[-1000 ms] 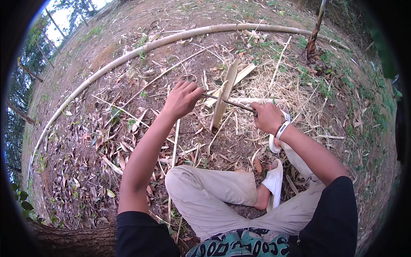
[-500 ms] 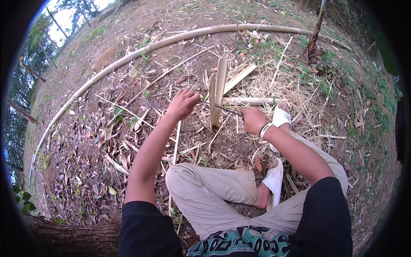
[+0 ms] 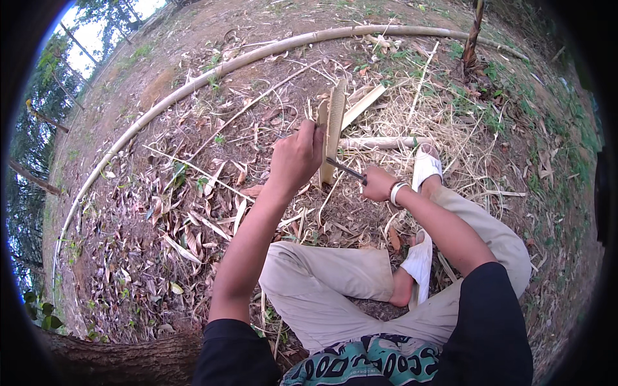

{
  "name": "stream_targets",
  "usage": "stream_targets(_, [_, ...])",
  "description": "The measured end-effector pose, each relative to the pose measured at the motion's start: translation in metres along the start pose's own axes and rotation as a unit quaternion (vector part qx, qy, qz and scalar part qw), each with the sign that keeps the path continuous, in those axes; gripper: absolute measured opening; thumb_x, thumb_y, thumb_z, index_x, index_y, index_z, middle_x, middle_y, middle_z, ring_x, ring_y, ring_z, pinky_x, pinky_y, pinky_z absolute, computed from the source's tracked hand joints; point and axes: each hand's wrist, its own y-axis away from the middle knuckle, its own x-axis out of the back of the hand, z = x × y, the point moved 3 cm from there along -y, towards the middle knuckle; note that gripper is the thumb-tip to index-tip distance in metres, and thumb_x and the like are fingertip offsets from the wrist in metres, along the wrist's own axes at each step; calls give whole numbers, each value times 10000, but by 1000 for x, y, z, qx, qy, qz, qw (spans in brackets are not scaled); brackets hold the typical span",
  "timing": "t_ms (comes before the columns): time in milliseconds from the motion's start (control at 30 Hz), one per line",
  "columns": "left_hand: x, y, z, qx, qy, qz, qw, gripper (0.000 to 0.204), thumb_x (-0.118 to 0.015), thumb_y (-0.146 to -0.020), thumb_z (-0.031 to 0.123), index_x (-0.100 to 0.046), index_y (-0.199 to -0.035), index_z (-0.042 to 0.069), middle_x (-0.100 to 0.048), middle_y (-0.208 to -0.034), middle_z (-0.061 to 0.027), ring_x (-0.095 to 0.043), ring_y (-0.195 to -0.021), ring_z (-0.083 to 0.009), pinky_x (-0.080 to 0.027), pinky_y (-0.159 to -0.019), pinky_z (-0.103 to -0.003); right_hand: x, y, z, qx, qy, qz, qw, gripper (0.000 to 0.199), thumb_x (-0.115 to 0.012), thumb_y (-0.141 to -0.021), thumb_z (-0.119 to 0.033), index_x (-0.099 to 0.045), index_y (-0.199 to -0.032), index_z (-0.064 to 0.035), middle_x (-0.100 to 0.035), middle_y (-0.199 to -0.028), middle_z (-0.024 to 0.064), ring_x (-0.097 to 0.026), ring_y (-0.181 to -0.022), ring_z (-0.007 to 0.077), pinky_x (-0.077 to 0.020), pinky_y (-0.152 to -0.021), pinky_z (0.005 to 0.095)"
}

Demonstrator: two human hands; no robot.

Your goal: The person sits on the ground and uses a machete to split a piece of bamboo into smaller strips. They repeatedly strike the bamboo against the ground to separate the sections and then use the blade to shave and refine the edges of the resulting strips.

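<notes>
Left hand (image 3: pixel 297 157) has moved toward three o'clock, pinching the pale, split, woody slat (image 3: pixel 336 117) near twelve; right hand (image 3: pixel 381 185) grips a dark, slim metal blade (image 3: pixel 345 169), which could slip if the slat splits abruptly.

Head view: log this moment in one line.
left hand: gripping split bamboo piece | right hand: gripping dark blade | dark blade: against split bamboo piece | long pole: on ground beyond
</notes>
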Motion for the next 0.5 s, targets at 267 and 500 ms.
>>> stream_targets(267, [-4,-16,6,-46,-71,82,993,173,-578,-926,131,-475,-812,50,-575,-510,-104,-593,-406,-254,-454,-369,-373,13,-10,13,42,273,112,955,185,-556,-870,-134,-656,-1005,-57,-715,-836,151,-714,-812,335,-580,-701,414])
stream_targets(500, [42,21,-38,-39,-138,130,981,236,-557,-969,185,-480,-768,88,-445,-454,36,-388,-320,-68,-298,-299,-258,-20,2,31,-115,82,42,989,337,-660,-760,-154,-675,-1070,-23,-683,-1043,248,-674,-996,389,-559,-850,445])
